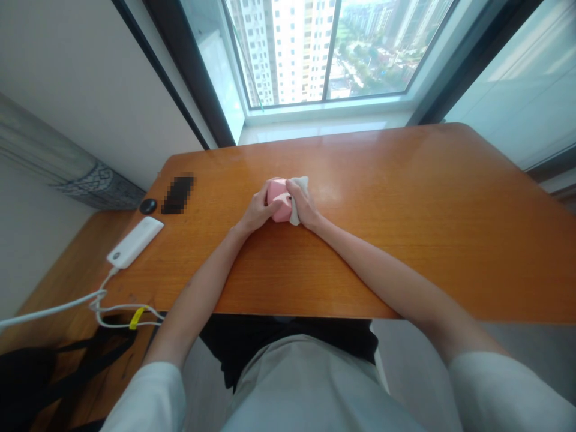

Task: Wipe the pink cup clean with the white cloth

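- While both forearms are stretched forward over the glossy orange-brown wooden table (405,198), a small rounded pink object (279,204) is gripped between the two hands near the middle of the tabletop.
- The left hand (257,211) is curled around the left side of the pink object, with its fingers closed against it and the thumb laid across the top.
- The right hand (305,207) is pressed against the right side of the object, and a crumpled white cloth (297,191) is pinched under its closed fingers, touching the pink surface.
- Both wrists are held low, just above the wood, and the elbows are bent outward, with pale short sleeves seen at the bottom edge.
- A white rectangular power bank (135,242) is laid near the table's left edge, well apart from the hands, and a white cable (103,300) is trailed from it over the edge.
- A small round black disc (147,206) is placed just beyond the power bank.
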